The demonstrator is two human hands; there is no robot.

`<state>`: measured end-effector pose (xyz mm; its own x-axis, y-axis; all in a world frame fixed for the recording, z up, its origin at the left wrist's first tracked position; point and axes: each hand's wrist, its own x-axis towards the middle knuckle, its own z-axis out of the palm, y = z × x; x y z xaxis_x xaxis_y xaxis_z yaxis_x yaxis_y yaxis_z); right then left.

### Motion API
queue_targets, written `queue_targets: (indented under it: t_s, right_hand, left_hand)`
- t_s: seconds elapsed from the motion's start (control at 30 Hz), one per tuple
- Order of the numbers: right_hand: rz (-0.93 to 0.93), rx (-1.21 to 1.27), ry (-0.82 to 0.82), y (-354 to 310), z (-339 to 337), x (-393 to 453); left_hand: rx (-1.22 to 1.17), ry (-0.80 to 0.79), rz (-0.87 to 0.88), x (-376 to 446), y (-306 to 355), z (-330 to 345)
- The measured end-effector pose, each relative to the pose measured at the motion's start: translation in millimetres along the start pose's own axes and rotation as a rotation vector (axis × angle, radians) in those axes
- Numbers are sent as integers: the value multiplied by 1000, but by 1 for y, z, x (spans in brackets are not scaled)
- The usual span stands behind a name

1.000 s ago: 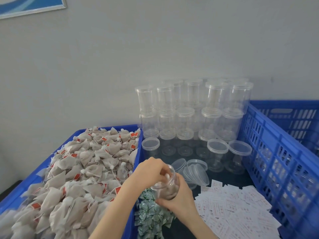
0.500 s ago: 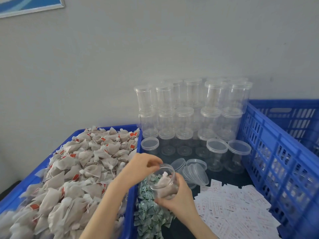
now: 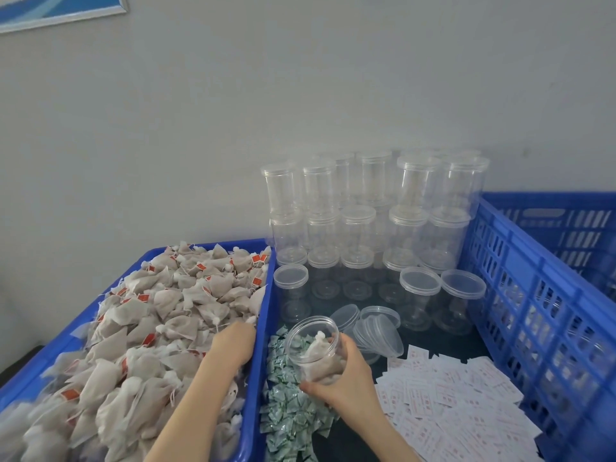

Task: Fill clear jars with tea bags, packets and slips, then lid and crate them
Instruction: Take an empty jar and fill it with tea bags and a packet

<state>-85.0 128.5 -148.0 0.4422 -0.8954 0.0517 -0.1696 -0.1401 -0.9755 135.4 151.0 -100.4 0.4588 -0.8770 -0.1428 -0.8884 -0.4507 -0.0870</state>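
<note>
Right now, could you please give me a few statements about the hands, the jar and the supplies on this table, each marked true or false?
1. The right hand grips an open jar that already has tea bags in it. True.
2. The left hand is pressing a lid onto that jar. False: it reaches into the tray of tea bags, apart from the jar.
3. The green packets lie between the tea bag tray and the white slips. True.
4. The loose lids lie inside the blue crate on the right. False: they lie on the dark table, in front of the stacked empty jars.
</note>
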Motion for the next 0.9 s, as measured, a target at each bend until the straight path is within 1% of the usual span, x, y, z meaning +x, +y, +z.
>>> queue_targets:
  t_s: [0.1,0.2,0.23,0.33,0.37,0.47,0.53,0.67,0.77,0.9]
  right_hand:
    - [-3,7,-6,-1,0,-1]
    - [-12,19,-7,1,0,-1]
    - [-12,17,-8,2,1,-1]
    - [-18,6,-12,1,3,-2]
    - [-19,11,-14,2,3,-2]
    - [-12,28,-20,2,3,-2]
    - [-20,38,-19,2,3,-3]
    - [-3,83,-26,3,2,-2]
    - [-16,64,-11,3,2,-3]
    - [-23,50,-6,7,2,-2]
  left_hand:
    - [-4,86,-37,0,0,-2]
    - [-23,219,-73,0,-4,-5]
    - [-19,213,-85,1,-4,-5]
    - [-16,97,-127,1,-4,-3]
    - [-18,86,-134,1,-4,-3]
    - [-38,143,-157,-1,-5,-7]
    - [-102,238,-180,-3,-5,-11]
    - [-346,567,-145,-13,-4,-25]
    - [-482,763,-45,-22,0,-38]
    - [-657,930,140,-38,11,-64]
